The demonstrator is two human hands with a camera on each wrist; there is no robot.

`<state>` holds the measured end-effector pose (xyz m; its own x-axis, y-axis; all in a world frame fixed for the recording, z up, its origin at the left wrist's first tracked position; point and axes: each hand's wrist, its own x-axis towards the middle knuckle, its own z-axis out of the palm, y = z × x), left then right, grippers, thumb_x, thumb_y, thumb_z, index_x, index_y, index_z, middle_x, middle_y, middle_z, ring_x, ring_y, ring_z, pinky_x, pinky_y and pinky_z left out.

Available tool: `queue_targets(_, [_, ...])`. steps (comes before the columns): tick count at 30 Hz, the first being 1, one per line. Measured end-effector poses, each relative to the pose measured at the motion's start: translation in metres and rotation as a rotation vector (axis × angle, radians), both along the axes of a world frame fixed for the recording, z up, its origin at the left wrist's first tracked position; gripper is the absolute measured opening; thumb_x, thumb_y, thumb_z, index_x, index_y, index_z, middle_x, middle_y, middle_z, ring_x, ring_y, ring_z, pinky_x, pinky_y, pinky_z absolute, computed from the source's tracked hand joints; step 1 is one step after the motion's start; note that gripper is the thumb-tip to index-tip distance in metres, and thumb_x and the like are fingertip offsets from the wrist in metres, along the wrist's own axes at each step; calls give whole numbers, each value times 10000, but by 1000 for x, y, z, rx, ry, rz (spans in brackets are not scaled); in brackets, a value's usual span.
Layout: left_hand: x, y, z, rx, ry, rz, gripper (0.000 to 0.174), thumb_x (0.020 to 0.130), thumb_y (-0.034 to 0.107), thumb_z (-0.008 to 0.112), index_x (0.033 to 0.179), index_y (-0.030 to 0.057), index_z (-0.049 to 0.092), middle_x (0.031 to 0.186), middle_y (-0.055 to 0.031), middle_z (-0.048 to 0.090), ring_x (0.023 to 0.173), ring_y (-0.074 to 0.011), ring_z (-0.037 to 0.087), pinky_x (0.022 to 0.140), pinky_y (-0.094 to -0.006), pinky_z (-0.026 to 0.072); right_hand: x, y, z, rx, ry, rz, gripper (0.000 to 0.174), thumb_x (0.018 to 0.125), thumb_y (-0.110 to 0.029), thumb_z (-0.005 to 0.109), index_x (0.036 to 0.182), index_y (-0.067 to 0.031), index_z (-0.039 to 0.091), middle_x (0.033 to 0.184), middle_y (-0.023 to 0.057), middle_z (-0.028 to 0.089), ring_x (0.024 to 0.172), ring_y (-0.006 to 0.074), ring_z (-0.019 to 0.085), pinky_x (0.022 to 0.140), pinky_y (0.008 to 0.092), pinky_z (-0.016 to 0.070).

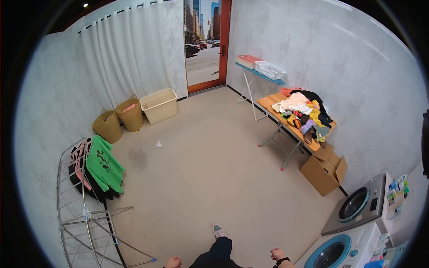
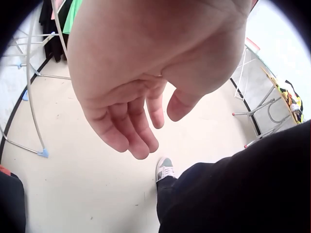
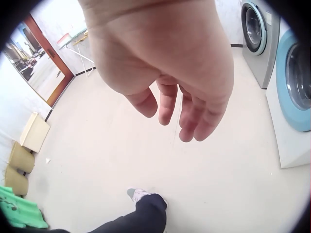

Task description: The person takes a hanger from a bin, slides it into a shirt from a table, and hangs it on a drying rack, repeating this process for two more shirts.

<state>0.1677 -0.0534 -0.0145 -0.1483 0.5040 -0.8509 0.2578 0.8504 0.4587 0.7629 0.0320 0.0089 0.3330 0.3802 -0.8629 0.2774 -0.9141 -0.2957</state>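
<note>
My left hand [image 1: 173,262] hangs low at the bottom of the head view, nothing in it; in the left wrist view its fingers [image 2: 129,126] are loosely bent over the floor. The right hand [image 1: 277,254] hangs on the other side of my leg, with a dark band at the wrist. Its relaxed fingers [image 3: 197,116] hold nothing in the right wrist view. Nearest to the left hand is a metal drying rack [image 1: 85,213] with a green shirt [image 1: 103,163] and dark clothes over it. Closest to the right hand is a white washing machine [image 1: 308,258] with a blue door ring.
A grey washing machine [image 1: 377,196] stands beyond the white one. Along the right wall are a cardboard box [image 1: 319,174], a table [image 1: 266,102] heaped with clothes, and an ironing board [image 1: 277,82]. Two wicker baskets [image 1: 107,129] and a cream bin [image 1: 161,111] stand by the curtain.
</note>
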Motion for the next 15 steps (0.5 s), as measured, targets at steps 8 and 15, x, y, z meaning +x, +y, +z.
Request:
queue_targets(8, [6,298,52,357,168,-173,308,886,250,516,1057,37,660,929,-167,700,875,-308,672,786,-407,520,-15,256,48,298,-15,-55,206,860,-181,583,1020,-52,585,883,70,596,775,222,648,612,366,517])
queue_targets(15, [-28,505,114,561,58,-131,312,872,214,536,1131,52,601,857,-98,676,773,-230,639,741,-363,508,-105,455,19,134,1,186,194,862,-180,575,1013,-59,592,866,63,609,731,221,654,604,365,521])
